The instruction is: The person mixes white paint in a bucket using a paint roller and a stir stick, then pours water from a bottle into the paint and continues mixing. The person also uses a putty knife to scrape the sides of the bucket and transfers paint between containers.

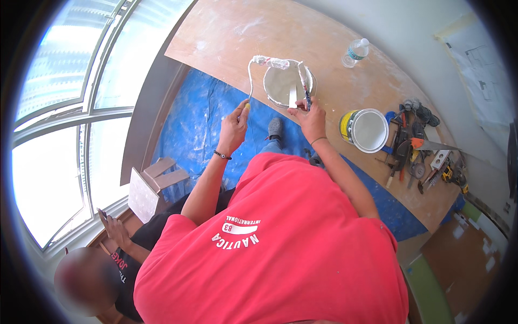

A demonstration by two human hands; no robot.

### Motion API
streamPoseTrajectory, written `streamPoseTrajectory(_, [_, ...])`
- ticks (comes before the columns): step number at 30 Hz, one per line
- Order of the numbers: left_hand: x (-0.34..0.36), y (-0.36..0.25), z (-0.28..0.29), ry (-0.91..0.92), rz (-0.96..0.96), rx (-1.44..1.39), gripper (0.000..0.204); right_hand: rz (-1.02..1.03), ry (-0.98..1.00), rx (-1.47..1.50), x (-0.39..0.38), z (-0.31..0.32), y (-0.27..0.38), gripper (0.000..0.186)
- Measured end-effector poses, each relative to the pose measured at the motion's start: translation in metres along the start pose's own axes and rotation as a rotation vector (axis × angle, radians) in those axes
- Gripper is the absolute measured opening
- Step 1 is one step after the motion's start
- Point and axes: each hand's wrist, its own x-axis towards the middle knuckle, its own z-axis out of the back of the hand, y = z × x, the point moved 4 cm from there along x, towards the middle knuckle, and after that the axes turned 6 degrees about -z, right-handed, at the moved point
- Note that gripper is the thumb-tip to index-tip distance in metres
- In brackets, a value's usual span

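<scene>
caution: overtilting could cause drips

your left hand (pixel 233 129), closed, grips the roller (pixel 272 62) by its handle; your right hand (pixel 311 120) pinches a white-smeared tool (pixel 304 85). from your left hand, the roller lies at one o'clock, overlapping the bucket (pixel 279 82); contact is unclear. a second bucket (pixel 348 128) stands at three o'clock from your right.

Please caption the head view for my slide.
Left hand holds a paint roller, right hand a smeared tool, near an open bucket.

Our plywood worktop (pixel 216 40) bears a white bucket (pixel 276 89), yellow-sided bucket (pixel 369 131), plastic bottle (pixel 354 54), handsaw (pixel 431 145) and, we think, a drill (pixel 456 176).
</scene>
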Motion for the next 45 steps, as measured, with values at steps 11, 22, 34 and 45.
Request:
streamPoseTrajectory(11, [-0.014,0.01,0.024,0.031,0.169,-0.015,0.041,0.014,-0.019,0.032,0.001,-0.001,-0.002,0.043])
streamPoseTrajectory(22, [-0.017,-0.006,0.048,-0.044,0.119,-0.084,0.042,-0.009,-0.019,0.068,-0.001,0.001,-0.002,0.043])
streamPoseTrajectory(34, [-0.015,0.006,0.018,0.071,0.223,-0.158,0.042,-0.007,-0.018,0.073,0.0,-0.002,-0.004,0.043])
streamPoseTrajectory(45, [-0.02,-0.002,0.054,0.021,0.112,-0.276,0.048,-0.012,-0.055,-0.024,-0.003,0.0,-0.002,0.044])
